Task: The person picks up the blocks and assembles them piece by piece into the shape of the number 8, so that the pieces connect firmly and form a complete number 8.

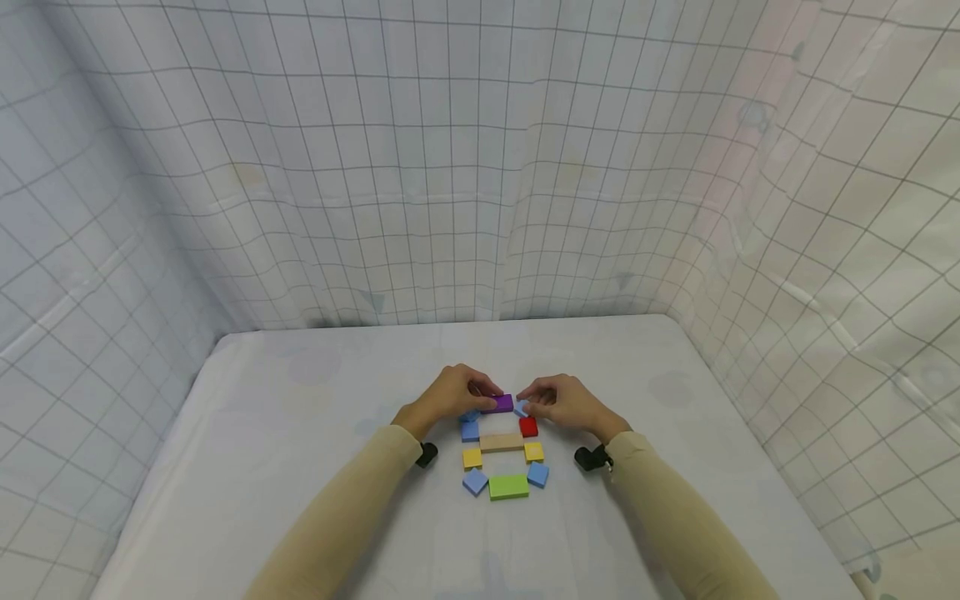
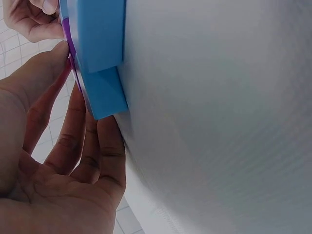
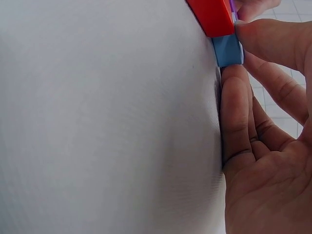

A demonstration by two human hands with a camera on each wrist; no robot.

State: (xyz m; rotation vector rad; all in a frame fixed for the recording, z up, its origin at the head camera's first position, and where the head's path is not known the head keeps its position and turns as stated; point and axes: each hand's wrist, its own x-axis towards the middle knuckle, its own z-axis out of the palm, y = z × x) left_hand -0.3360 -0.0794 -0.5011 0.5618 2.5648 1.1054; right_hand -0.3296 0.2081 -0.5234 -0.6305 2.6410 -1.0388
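Observation:
At the far end of a ring of coloured blocks, my left hand [image 1: 457, 392] pinches a purple block [image 1: 504, 404] between thumb and fingers. Just right of it, my right hand [image 1: 564, 402] has thumb and fingers on a small blue block [image 1: 520, 408]. In the right wrist view that blue block [image 3: 228, 50] touches a red block [image 3: 214, 17]. The left wrist view has two blue blocks [image 2: 100, 36] in front of the purple one, which shows only as a thin strip [image 2: 69, 36]. Fingers partly cover the tops of the far blocks in the head view.
Nearer me lie a wooden block [image 1: 501, 442], yellow blocks [image 1: 472, 458] at its two ends, tilted blue blocks [image 1: 476, 482] and a green block [image 1: 508, 487]. All rest on a white-covered table [image 1: 300, 467]. Gridded white curtains [image 1: 465, 167] enclose the back and sides.

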